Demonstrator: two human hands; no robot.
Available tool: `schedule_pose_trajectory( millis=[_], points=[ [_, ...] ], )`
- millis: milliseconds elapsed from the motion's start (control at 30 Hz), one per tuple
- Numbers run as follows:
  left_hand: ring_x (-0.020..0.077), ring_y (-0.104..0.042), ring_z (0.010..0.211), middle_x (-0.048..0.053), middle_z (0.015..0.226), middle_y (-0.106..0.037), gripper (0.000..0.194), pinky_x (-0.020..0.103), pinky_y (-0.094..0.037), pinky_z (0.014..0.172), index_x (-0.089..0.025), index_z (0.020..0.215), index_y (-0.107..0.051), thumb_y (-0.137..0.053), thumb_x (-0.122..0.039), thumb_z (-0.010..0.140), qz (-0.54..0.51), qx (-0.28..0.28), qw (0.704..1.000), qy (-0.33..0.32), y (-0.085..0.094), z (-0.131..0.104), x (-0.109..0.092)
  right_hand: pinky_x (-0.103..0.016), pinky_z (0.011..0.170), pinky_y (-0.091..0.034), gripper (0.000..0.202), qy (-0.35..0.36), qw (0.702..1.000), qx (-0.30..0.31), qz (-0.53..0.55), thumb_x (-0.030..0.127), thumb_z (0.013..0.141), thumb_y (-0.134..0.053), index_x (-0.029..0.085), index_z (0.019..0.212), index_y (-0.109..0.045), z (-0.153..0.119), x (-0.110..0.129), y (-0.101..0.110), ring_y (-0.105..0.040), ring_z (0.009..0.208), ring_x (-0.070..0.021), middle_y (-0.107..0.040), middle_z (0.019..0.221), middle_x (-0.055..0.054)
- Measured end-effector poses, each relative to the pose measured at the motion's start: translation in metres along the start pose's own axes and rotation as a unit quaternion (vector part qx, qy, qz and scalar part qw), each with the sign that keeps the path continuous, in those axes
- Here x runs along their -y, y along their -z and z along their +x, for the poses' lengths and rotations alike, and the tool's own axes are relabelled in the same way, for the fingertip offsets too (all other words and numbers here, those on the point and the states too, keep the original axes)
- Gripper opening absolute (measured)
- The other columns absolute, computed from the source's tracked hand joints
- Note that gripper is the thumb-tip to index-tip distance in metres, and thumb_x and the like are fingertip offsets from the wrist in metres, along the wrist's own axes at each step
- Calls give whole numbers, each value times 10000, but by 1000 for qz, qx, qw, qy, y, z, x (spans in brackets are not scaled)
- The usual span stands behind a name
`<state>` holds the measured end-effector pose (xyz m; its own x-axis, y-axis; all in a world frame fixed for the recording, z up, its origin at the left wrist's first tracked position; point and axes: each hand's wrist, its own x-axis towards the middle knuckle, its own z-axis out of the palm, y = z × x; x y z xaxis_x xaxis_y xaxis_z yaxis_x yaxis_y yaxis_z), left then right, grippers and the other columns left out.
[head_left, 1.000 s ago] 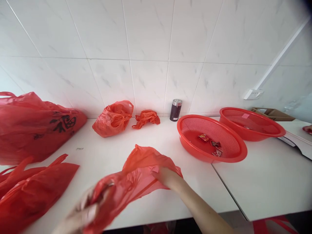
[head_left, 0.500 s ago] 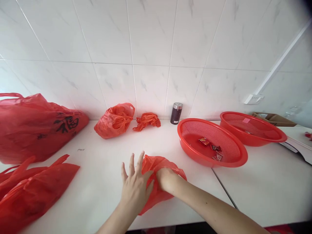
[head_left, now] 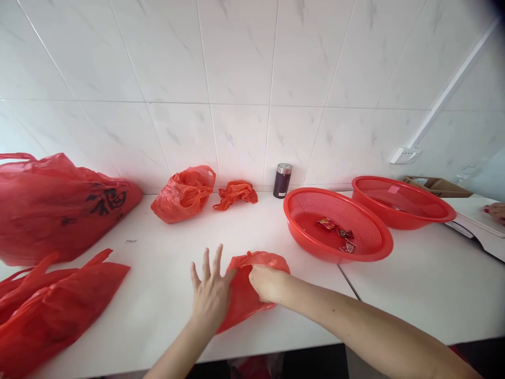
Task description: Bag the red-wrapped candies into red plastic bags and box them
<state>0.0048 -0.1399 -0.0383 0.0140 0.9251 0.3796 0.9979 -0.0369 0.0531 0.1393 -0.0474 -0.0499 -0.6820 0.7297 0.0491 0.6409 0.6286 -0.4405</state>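
A red plastic bag (head_left: 243,298) lies on the table in front of me, its mouth spread. My left hand (head_left: 211,296) is open at the bag's left side, fingers stretched apart and the thumb against the bag's edge. My right hand (head_left: 266,281) is at the bag's mouth, closed, with its fingers curled down and their tips hidden. I cannot make out what it holds. To the right stands a red perforated basin (head_left: 303,239) with several small wrapped packets (head_left: 326,225) on its bottom.
Behind it is a second red basin (head_left: 422,218). Against the tiled wall stand a dark flask (head_left: 282,181), a crumpled red bag (head_left: 236,193) and a filled red bag (head_left: 183,197). Large red bags (head_left: 59,210) lie left. Another person's hand (head_left: 496,211) shows above a white device (head_left: 477,226).
My right hand has drawn partly up out of the bag, and more of it shows. The left hand and the bag sit slightly further left. Another person's hand has appeared at the right edge.
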Motion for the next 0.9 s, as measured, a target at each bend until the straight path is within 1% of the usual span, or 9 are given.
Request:
schedule_pose_trajectory(
  millis=[133,267,333,433,500,633,700,800,900],
  points=[
    [413,-216,1436,121,1589,-247,697,628,-295,1061,-321,1316,-583,-407,79,773,99,46,993,54,-15,29,51,-423,984,-465,201,10,956,246,-161,-34,536,-687,125,658,-710,-26,15,48,-560,1190,-356,-704,967,-152],
    [374,-454,1302,130,1577,-255,656,495,-463,931,-276,1271,-613,-360,61,769,68,124,987,75,6,48,73,-390,716,-547,447,-28,906,388,-164,72,720,-571,178,1136,-692,-41,22,96,-677,948,-319,-691,1077,-132],
    [306,-610,1101,134,1503,-376,697,425,-509,829,-284,1345,-538,-340,40,759,-19,180,980,77,14,48,71,-357,649,-530,445,-39,915,378,-136,152,783,-542,257,1200,-655,-43,18,106,-684,911,-301,-696,1082,-87],
    [243,-644,984,86,1290,-576,705,360,-510,808,-309,1427,-417,-368,-37,778,-240,221,937,126,20,42,56,-322,629,-499,368,-40,950,275,-141,183,856,-453,259,1144,-668,-42,5,101,-683,891,-270,-696,1070,-75],
    [230,-635,1018,60,1192,-634,652,334,-511,834,-313,1445,-369,-418,-129,821,-444,241,846,172,22,36,42,-328,652,-490,347,-41,959,224,-166,136,856,-415,205,1059,-688,-40,-3,89,-679,894,-275,-707,992,-98],
    [232,-653,1022,84,1161,-661,561,335,-528,853,-234,1374,-446,-586,-323,838,-739,260,562,265,27,32,26,-395,791,-486,349,-36,966,195,-166,197,749,-593,172,1092,-650,-39,-11,71,-644,994,-337,-698,1034,-118],
    [205,-678,927,73,1077,-685,539,310,-539,812,-221,1280,-530,-694,-318,776,-778,237,507,286,29,32,33,-399,823,-486,595,-49,963,221,-145,212,644,-693,213,1228,-579,-40,-12,72,-638,1011,-340,-684,1096,-98],
    [126,-640,638,5,762,-660,271,221,-513,608,-195,943,-650,-758,-297,717,-757,231,552,262,28,29,57,-368,828,-499,719,-72,954,263,-127,108,667,-619,278,1353,-485,-45,-14,79,-617,1089,-301,-636,1223,-85],
    [96,-553,550,2,710,-610,139,173,-437,474,-172,732,-648,-691,-304,741,-606,296,712,195,23,20,75,-379,864,-501,773,-67,947,289,-125,76,684,-581,261,1418,-424,-45,-17,82,-564,1183,-298,-562,1328,-111]
  ],
)
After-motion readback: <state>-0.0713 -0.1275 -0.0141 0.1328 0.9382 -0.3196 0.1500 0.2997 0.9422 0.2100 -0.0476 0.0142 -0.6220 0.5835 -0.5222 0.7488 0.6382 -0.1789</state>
